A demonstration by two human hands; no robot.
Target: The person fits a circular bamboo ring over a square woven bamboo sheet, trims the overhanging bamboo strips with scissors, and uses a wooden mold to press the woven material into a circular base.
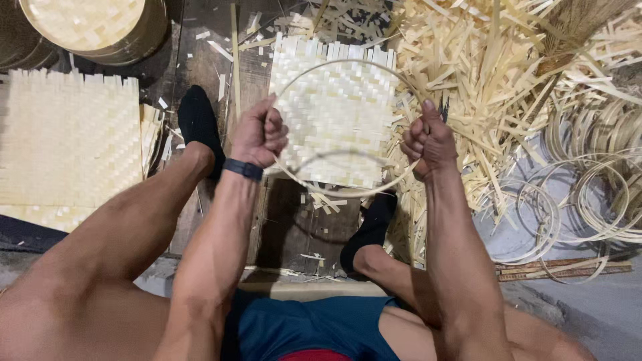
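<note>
The left hand point(259, 134) is curled into a fist, its fingers pressed together around the left side of a thin bamboo hoop point(334, 63), thumb laid over the top. The right hand point(428, 142) is clenched the same way on the hoop's right side, fingers folded tight against the palm with the strip running through them. Between the two fists the hoop hangs in the air as a rough circle, its far arc rising over a small woven bamboo mat point(334, 113) and its near arc dipping toward the mat's near edge. A dark band point(243, 169) sits on the left wrist. Below the hands the person's feet in black socks point(198, 124) rest on a dark wooden board point(294, 220), one to the left of the small mat, the other just near it. Further left lies a larger woven mat point(67, 140), and beyond that, at the far left corner, a round woven basket point(100, 27). To the right a big heap of loose bamboo strips point(495, 73) spreads over the floor, and nearer on the right a tangle of finished hoops point(588, 194) lies beside two flat wooden sticks point(568, 267).
</note>
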